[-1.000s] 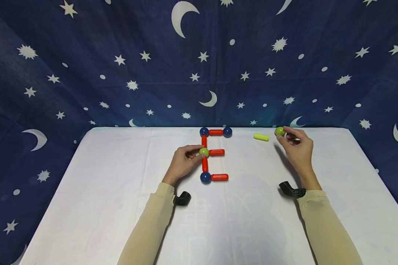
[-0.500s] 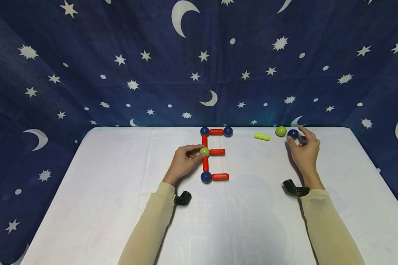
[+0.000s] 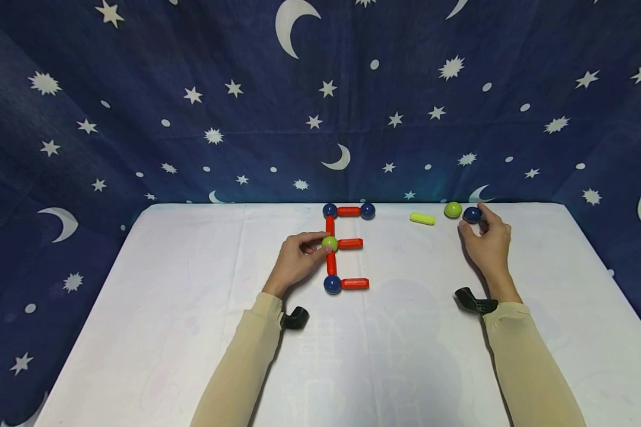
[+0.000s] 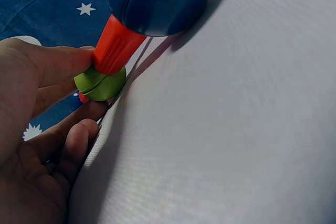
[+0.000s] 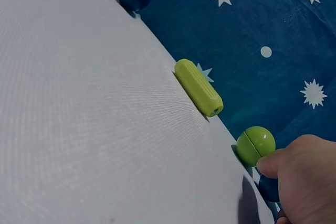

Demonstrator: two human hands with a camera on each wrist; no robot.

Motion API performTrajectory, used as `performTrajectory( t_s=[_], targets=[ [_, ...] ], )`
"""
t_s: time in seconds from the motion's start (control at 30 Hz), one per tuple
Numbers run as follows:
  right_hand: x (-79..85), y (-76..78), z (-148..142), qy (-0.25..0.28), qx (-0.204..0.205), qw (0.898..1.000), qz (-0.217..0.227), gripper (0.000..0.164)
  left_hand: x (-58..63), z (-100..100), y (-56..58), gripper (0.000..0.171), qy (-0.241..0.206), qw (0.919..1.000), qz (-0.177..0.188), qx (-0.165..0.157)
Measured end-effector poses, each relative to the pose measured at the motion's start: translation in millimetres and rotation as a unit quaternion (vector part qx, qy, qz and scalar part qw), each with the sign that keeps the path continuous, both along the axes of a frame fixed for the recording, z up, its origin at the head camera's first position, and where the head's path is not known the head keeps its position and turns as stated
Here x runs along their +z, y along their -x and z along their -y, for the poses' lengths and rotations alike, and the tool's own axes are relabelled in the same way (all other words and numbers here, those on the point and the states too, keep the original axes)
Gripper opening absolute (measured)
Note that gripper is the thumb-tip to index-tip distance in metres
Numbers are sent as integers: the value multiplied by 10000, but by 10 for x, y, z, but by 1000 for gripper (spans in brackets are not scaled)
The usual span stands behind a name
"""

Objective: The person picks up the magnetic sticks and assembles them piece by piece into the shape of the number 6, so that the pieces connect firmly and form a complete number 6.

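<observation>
Left hand (image 3: 295, 261) pinches green joint ball (image 3: 331, 242), red rod (image 3: 351, 244) at three o'clock; right hand (image 3: 488, 246) pinches blue ball (image 3: 472, 214), second green ball (image 3: 453, 210) at nine o'clock.

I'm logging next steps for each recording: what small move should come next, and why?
Probably the right hand should lift the loose blue ball: its fingers flank it, though a firm grip isn't clear. The middle red crossbar and lower red crossbar have bare right ends, which might take it; the upper red crossbar is capped by a blue end ball.
</observation>
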State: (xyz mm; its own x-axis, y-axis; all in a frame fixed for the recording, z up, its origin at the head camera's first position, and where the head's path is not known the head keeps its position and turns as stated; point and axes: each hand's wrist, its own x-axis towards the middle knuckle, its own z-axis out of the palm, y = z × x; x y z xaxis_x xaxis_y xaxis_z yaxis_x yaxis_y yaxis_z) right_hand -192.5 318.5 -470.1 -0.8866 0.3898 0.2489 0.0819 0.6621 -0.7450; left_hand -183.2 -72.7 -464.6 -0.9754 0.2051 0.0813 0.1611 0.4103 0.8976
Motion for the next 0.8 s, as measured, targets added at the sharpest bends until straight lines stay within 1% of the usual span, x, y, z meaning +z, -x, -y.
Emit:
performTrajectory(
  t_s=[0.13,0.33,0.57,0.7,0.8],
  targets=[
    [-10,0,7,-107,-12,9999,-35,51,1,1,1,28,15,10000,-10,10],
    [-11,-7,14,-73,-37,9999,-125,46,1,1,4,28,43,10000,7,43],
    [41,-25,43,330,-156,9987,-342,45,-21,-3,15,28,17,10000,-8,62],
    [89,-19,103,499,-109,9967,-626,44,-25,1,12,28,-19,10000,-24,61],
    [128,-4,175,568,129,9942,-903,42,-26,3,11,28,-18,10000,-25,55]
  ],
)
